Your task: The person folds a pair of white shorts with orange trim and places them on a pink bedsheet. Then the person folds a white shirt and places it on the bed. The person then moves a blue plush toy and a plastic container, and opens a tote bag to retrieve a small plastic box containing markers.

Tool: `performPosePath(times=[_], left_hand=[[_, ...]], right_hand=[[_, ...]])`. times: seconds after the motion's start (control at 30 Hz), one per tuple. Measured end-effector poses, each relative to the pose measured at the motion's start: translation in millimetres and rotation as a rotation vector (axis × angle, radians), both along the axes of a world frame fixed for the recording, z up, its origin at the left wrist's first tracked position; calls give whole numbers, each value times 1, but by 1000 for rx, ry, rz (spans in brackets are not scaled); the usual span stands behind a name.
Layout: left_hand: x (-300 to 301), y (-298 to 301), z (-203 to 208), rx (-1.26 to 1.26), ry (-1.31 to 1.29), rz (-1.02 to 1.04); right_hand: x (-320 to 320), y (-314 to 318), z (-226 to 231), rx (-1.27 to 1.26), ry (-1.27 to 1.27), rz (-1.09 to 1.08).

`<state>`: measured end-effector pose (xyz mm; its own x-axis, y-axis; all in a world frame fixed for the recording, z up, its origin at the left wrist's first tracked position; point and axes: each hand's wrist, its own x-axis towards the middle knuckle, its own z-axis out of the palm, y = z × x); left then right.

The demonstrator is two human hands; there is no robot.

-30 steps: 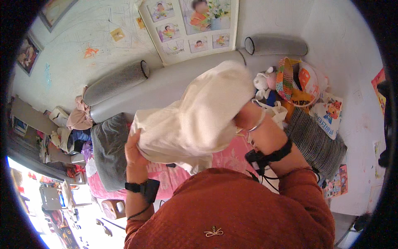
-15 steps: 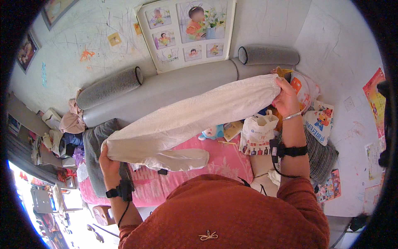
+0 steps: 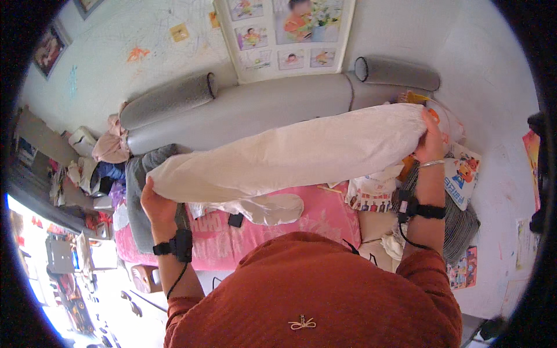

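A long white cloth garment [image 3: 290,153], which looks like a pair of trousers, is stretched in the air between my hands. My left hand [image 3: 158,204] is closed on its lower left end. At the higher right end, my right hand [image 3: 430,141] grips the gathered edge. A second, looser part of the white cloth hangs below the stretched length, over the pink bed cover [image 3: 331,223]. A small black object [image 3: 235,220] lies on the cover by that hanging part. Most fingers of both hands are partly hidden by the cloth.
Behind the cloth runs a grey sofa back [image 3: 261,107] with two grey bolsters [image 3: 168,101]. A grey blanket [image 3: 139,214] lies at the left. White bags [image 3: 371,191] and a striped cushion [image 3: 464,235] crowd the right. A photo board [image 3: 284,64] leans against the wall.
My hands have spread slightly apart and the garment is pulled straighter and wider. Its loose lower part has dropped closer to the pink cover. The whole view has shifted a little.
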<state>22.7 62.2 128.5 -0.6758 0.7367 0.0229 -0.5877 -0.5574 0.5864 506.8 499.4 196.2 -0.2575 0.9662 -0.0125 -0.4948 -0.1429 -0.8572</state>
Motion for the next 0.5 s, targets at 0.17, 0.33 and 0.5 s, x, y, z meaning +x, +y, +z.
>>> performPosePath(times=[0.17, 0.33, 0.5], left_hand=[[11, 9, 17, -54, 56, 127], [52, 46, 60, -218, 428, -65], [117, 117, 85, -293, 1355, -440]], right_hand=[[16, 21, -31, 91, -401, -208], [-14, -1, -47, 641, -1148, -344], [-130, -87, -31, 754, -699, 231]])
